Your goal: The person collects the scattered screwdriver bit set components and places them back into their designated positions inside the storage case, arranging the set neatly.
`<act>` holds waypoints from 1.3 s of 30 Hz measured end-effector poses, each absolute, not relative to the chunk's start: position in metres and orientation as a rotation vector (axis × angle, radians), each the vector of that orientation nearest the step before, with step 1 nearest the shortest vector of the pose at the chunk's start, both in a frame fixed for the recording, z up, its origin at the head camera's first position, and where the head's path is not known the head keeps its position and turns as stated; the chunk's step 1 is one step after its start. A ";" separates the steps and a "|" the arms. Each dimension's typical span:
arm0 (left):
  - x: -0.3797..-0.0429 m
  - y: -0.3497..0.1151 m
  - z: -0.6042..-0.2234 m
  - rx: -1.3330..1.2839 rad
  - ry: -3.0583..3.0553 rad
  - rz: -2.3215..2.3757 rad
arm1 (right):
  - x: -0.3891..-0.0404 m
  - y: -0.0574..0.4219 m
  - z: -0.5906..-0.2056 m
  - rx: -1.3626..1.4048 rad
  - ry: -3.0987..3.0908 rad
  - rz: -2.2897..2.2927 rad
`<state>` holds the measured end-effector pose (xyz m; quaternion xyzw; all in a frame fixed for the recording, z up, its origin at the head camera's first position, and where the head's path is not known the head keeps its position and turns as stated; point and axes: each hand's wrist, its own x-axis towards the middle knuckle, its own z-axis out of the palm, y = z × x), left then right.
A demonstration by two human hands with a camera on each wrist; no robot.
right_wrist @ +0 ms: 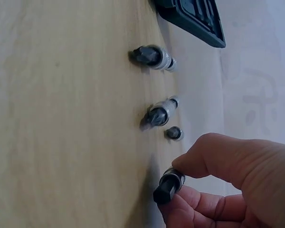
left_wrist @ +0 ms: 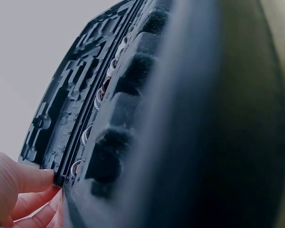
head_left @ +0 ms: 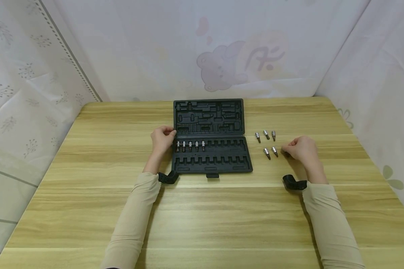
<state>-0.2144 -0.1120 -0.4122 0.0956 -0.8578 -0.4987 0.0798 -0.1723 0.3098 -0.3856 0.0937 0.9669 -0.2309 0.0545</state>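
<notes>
An open black plastic bit socket case (head_left: 213,154) lies flat, with several silver bit sockets (head_left: 190,145) seated at the left of its upper row. My left hand (head_left: 162,139) pinches the case's left edge near the hinge; the left wrist view has the thumb (left_wrist: 38,176) on the rim and the fingers below. Right of the loose pieces, my right hand (head_left: 301,149) pinches a bit socket (right_wrist: 170,185) between thumb and fingers, its dark hex tip pointing out. Several loose bit sockets (head_left: 267,152) lie between the case and this hand.
The wooden table (head_left: 229,224) extends around the case. Patterned cloth (head_left: 148,48) hangs behind it and at both sides. A black wrist mount sits on each sleeve, the left one (head_left: 168,177) close to the case's front left corner.
</notes>
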 end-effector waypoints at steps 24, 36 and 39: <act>-0.214 -0.111 -0.411 0.297 -2.561 -1.509 | -0.174 0.271 -0.367 0.185 2.958 -0.749; -0.212 -0.111 -0.409 0.313 -2.555 -1.526 | -0.178 0.244 -0.359 0.119 2.922 -0.856; -0.211 -0.111 -0.408 0.319 -2.556 -1.529 | -0.179 0.237 -0.358 0.126 2.885 -0.896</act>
